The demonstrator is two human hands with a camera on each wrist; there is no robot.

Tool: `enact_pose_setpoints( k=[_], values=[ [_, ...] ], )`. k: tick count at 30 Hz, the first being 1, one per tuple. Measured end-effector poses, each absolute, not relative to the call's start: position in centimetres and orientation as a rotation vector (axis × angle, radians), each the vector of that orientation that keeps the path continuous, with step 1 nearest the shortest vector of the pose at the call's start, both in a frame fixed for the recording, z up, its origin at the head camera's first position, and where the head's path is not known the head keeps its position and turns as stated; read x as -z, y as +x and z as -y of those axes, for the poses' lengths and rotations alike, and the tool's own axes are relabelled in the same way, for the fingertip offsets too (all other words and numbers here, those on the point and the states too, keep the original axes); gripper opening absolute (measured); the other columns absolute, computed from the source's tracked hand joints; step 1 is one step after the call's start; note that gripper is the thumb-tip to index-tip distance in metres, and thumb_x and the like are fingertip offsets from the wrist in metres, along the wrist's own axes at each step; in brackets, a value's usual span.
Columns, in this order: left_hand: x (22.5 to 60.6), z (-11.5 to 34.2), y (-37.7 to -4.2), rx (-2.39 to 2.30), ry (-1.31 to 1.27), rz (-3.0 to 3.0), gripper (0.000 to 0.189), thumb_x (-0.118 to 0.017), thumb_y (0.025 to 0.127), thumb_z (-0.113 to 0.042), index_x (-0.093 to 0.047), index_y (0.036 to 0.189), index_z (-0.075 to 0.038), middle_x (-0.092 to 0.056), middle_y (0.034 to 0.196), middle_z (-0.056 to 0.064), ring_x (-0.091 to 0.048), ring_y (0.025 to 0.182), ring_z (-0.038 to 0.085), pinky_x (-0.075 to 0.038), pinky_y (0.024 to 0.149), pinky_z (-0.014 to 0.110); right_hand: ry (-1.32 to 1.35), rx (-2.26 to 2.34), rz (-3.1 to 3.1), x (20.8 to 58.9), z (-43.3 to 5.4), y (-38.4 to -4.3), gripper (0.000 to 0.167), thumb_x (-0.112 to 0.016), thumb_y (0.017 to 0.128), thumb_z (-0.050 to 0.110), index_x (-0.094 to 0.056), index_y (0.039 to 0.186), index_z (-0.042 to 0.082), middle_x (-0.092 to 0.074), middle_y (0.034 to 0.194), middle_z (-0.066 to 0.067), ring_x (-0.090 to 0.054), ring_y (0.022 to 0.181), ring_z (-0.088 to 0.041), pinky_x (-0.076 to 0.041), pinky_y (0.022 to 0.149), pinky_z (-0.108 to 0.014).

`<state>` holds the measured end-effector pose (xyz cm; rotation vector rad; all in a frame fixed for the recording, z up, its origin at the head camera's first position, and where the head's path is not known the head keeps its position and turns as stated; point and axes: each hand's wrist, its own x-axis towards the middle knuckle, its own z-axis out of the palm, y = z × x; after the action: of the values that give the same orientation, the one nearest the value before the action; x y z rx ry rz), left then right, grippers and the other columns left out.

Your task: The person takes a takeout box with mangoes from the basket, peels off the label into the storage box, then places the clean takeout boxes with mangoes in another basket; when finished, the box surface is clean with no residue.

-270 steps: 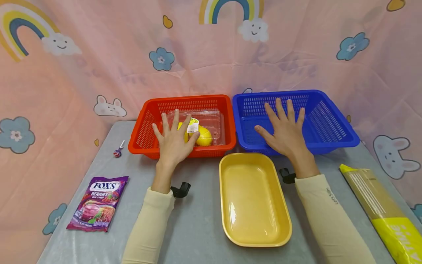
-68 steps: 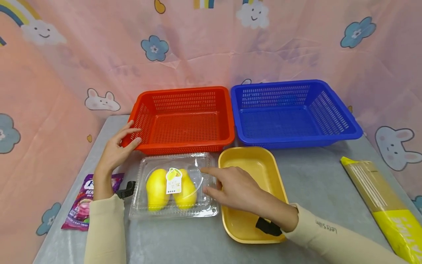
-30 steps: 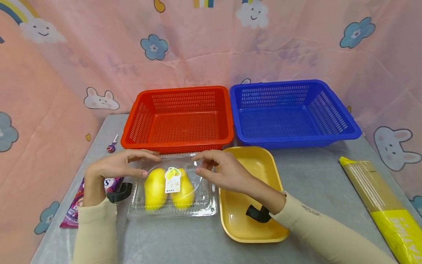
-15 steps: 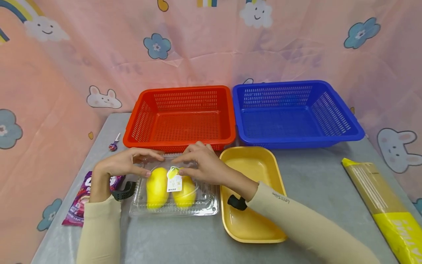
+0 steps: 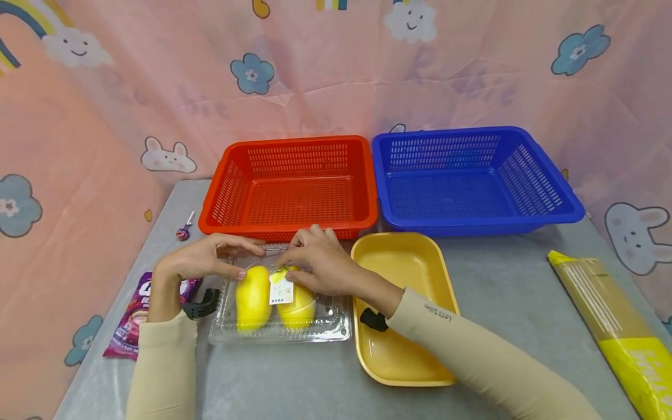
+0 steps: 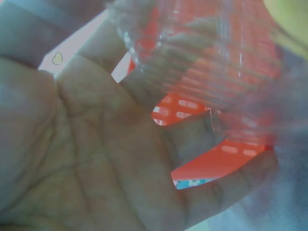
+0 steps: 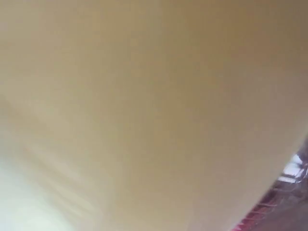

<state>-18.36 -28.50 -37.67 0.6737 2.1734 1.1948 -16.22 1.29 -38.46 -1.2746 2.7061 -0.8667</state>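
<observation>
In the head view a clear plastic box (image 5: 331, 326) with two yellow mangoes (image 5: 253, 300) lies on the grey table. A white label with a yellow fruit picture (image 5: 282, 291) is on its lid. My right hand (image 5: 328, 262) reaches over the lid from the right, thumb and forefinger pinching the label's upper edge. My left hand (image 5: 202, 259) rests at the box's back left corner, its thumb on the lid and its straight fingers along the back. In the left wrist view, clear plastic (image 6: 192, 57) crosses my spread fingers. Beige cloth nearly fills the right wrist view.
Behind the box stand a red basket (image 5: 294, 230) and a blue basket (image 5: 483, 224). A yellow tray (image 5: 404, 361) lies at its right. On the left are a purple candy bag (image 5: 128, 324) and a lollipop (image 5: 184, 232). A long yellow packet (image 5: 609, 326) lies far right.
The box has come out of the red basket onto the table. My left hand moved from the basket to the box's corner. My right hand slid left across the lid to the label.
</observation>
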Motion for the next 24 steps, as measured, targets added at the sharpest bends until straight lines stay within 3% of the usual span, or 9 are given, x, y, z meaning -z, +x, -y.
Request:
enact_pose_setpoints(
  k=[4,11,18,24],
  values=[
    [37.82,28.51,-18.33,-1.201,0.660,-2.174,0.046,-0.075,0.090,-0.010,-0.065,0.135,-0.013,-0.060,0.144,0.011,-0.054,0.134,0.039,-0.047,0.109,0.056,-1.238,1.018,-2.648,38.53,-1.29,-16.27,0.016,-0.076,0.091,0.023,-0.079,0.105,0.030,-0.065,0.100,0.001,-0.042,0.093,-0.015,-0.026,0.083,-0.035],
    [37.91,28.56,-18.40,-1.217,0.676,-2.170,0.045,-0.075,0.090,-0.011,-0.065,0.134,-0.013,-0.060,0.143,0.011,-0.055,0.133,0.039,-0.048,0.108,0.057,-1.363,0.756,-2.709,38.45,-1.39,-16.35,0.033,-0.070,0.096,0.032,-0.071,0.129,0.029,-0.059,0.101,0.002,-0.042,0.097,-0.017,-0.027,0.084,-0.035],
    [37.83,28.55,-18.27,-1.202,0.645,-2.187,0.045,-0.076,0.089,-0.011,-0.066,0.133,-0.014,-0.060,0.143,0.010,-0.052,0.133,0.043,-0.047,0.109,0.059,-1.287,0.974,-2.709,38.93,-1.09,-16.17,0.012,-0.073,0.094,0.027,-0.081,0.102,0.030,-0.064,0.092,0.000,-0.041,0.086,-0.014,-0.024,0.080,-0.034],
    [37.75,28.44,-18.34,-1.197,0.649,-2.193,0.045,-0.076,0.089,-0.012,-0.066,0.133,-0.015,-0.061,0.142,0.010,-0.054,0.133,0.041,-0.046,0.111,0.057,-1.257,1.267,-2.544,39.08,-1.51,-16.41,0.008,-0.074,0.093,0.021,-0.081,0.093,0.025,-0.059,0.085,0.008,-0.050,0.088,-0.016,-0.024,0.083,-0.034]
  ],
)
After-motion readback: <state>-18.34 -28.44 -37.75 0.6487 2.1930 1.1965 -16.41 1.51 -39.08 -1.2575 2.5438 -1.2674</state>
